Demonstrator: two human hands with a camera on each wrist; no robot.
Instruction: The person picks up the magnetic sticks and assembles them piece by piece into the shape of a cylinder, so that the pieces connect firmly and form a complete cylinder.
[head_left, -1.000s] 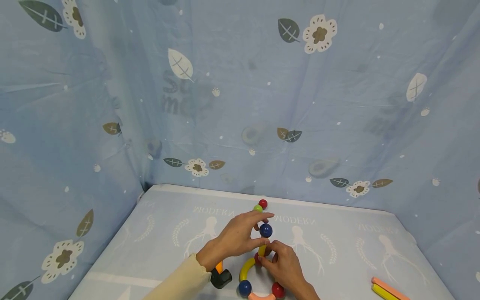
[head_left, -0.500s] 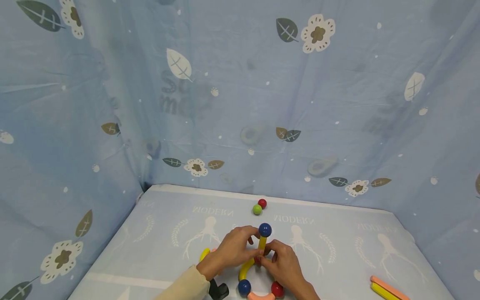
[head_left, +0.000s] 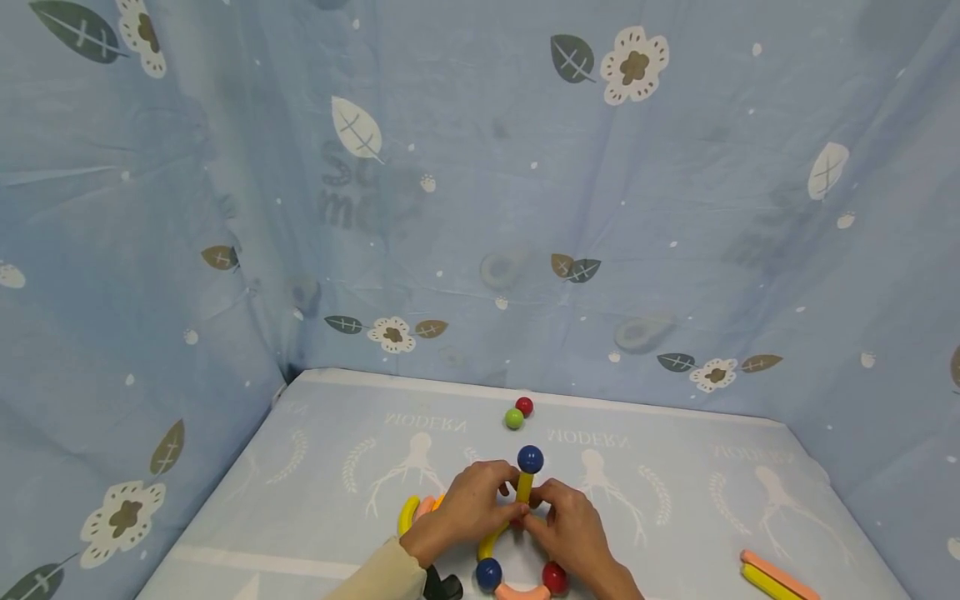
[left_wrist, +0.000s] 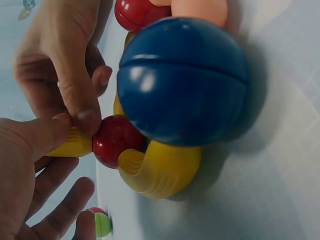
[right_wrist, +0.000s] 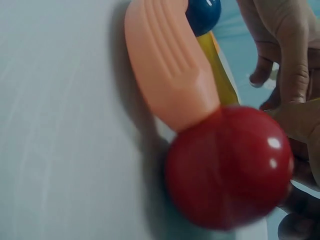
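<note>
As the left hand (head_left: 476,500) pinches the upright yellow rod (head_left: 526,484) beneath its blue ball (head_left: 530,459), the right hand (head_left: 572,531) grips the rod's foot at a red ball (left_wrist: 119,140), among curved pieces (left_wrist: 172,172) on the table (head_left: 675,533). Setting that joint seems the step in hand; the next move likely calls for a steady release.

Blue leaf-and-flower fabric walls (head_left: 450,233); pale tabletop (head_left: 675,533), grey printed lettering.
</note>
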